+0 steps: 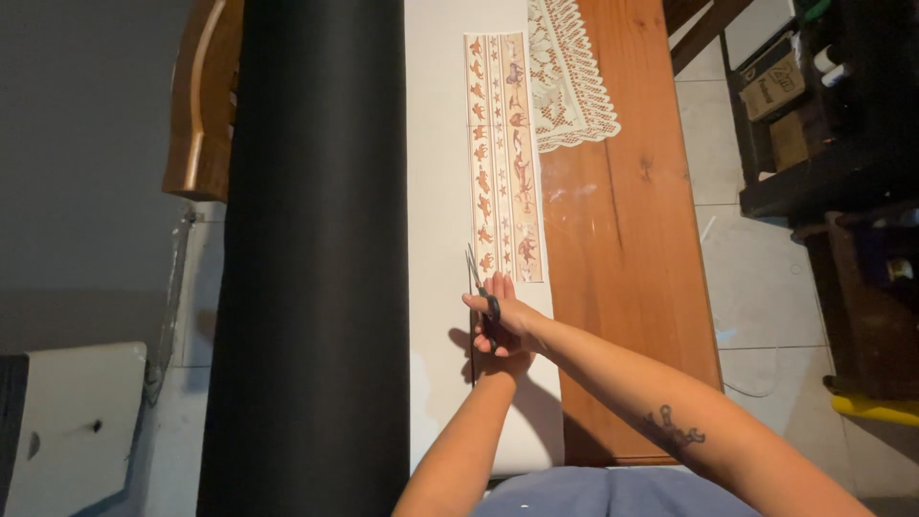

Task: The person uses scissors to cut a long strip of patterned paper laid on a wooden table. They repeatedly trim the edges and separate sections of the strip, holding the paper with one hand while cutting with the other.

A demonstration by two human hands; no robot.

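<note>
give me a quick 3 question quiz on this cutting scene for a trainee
1. True or false: the right hand holds black-handled scissors over the white sheet.
2. What lies just right of the scissor blades?
A. a patterned paper strip
B. a ruler
C. a glue bottle
3. Fill in: the lace cloth rests on the ______ table.

Key:
1. True
2. A
3. wooden

The left hand is mostly hidden under the right wrist, pressed on the sheet beside the black roll.
</note>
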